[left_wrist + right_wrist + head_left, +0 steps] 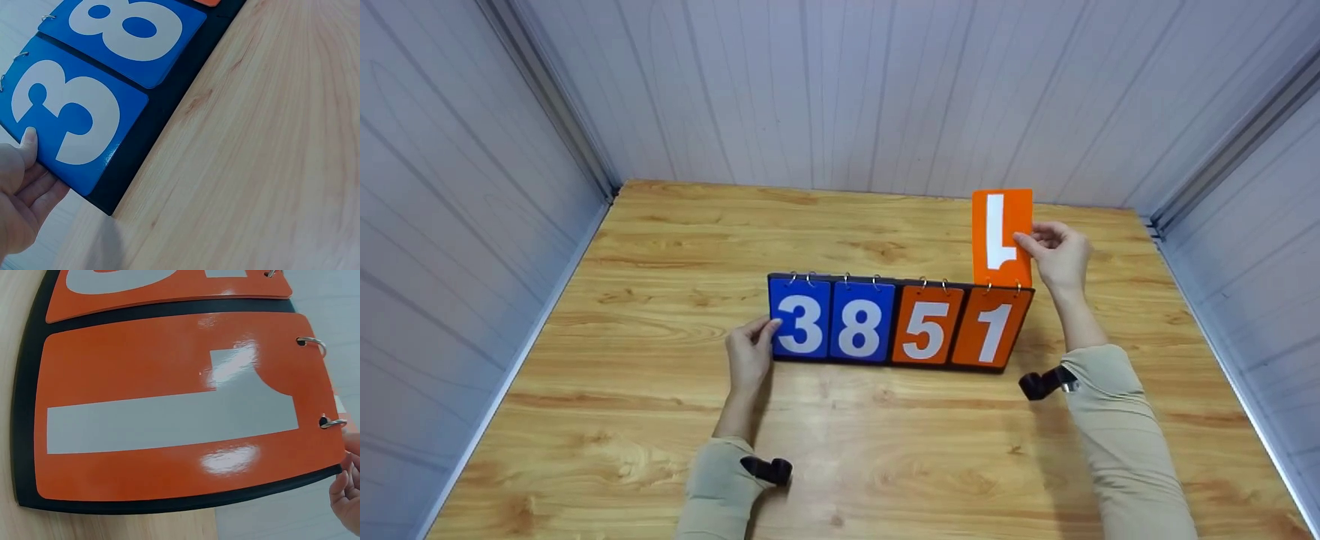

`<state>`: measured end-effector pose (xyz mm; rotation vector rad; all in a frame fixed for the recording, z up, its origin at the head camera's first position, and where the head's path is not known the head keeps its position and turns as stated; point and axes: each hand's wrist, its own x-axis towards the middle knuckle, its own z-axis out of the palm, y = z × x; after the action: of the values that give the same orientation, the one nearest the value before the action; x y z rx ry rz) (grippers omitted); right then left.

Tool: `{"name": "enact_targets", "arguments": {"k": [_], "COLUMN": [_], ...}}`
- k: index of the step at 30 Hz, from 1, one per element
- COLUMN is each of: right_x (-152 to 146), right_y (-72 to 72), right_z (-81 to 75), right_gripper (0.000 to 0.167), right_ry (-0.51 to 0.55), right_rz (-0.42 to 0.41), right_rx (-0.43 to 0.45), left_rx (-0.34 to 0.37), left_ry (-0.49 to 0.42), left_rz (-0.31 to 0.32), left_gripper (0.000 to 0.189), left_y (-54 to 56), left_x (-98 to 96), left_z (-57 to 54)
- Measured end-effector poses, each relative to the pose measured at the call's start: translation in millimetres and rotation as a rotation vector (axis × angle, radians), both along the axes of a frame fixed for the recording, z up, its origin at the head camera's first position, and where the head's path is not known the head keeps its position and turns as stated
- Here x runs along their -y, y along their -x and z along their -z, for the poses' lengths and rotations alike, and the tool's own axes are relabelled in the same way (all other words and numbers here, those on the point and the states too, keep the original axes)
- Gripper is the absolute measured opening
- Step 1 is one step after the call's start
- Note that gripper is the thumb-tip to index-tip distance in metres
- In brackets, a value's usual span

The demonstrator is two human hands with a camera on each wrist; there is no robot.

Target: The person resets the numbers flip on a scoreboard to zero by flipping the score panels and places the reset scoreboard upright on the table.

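Observation:
A black flip scoreboard [890,363] stands on the wooden table, its ringed cards reading 3 and 8 in blue, 5 and 1 in orange. My left hand [750,351] grips its left edge, thumb on the front of the blue 3 card [107,121], fingers behind. Above the board's right end, my right hand [1061,253] pinches the right edge of a raised orange card [982,225], which shows an upside-down white 1. That card hangs on the rings over the front orange 1 card [135,478]. In the right wrist view the raised card is mostly hidden behind the board.
The wooden table [660,405] extends around the board. Pale panel walls [840,97] rise at the back and both sides. Each sleeve carries a small black wrist camera, one by the left cuff [769,471] and one by the right.

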<state>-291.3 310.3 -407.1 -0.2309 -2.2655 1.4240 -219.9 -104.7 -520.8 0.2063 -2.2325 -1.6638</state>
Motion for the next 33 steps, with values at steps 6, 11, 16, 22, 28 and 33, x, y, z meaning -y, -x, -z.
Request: {"name": "enact_targets", "arguments": {"k": [6,11,16,22,28,33], "right_x": [-1,-2,-4,-4,-1,1], "right_y": [1.8,-1.9,-10.7,-29.3,-51.9,-66.8], "right_z": [3.6,10.1,19.6,32.5,51.7,66.0], "right_gripper": [0.03,0.025,0.024,0.018,0.021,0.021], "right_ry": [-0.009,0.048,0.115,0.126,0.154,0.151], "right_rz": [-0.01,-0.028,-0.023,0.012,0.034,0.033], "right_rx": [0.037,-0.004,-0.051,-0.06,-0.093,-0.121], "left_rx": [0.002,-0.004,-0.007,0.015,0.012,0.007], "left_ry": [-0.011,-0.011,-0.009,-0.022,-0.015,-0.007], "left_rz": [-0.008,-0.008,-0.001,-0.001,0.004,0.001], "left_gripper": [0.015,0.015,0.015,0.016,0.016,0.015], "left_y": [0.0,0.2,0.2,0.3,-0.6,-0.8], "left_x": [0.2,0.9,1.5,1.3,0.5,0.4], "left_z": [0.0,1.8,2.1,-0.6,0.2,0.1]}}
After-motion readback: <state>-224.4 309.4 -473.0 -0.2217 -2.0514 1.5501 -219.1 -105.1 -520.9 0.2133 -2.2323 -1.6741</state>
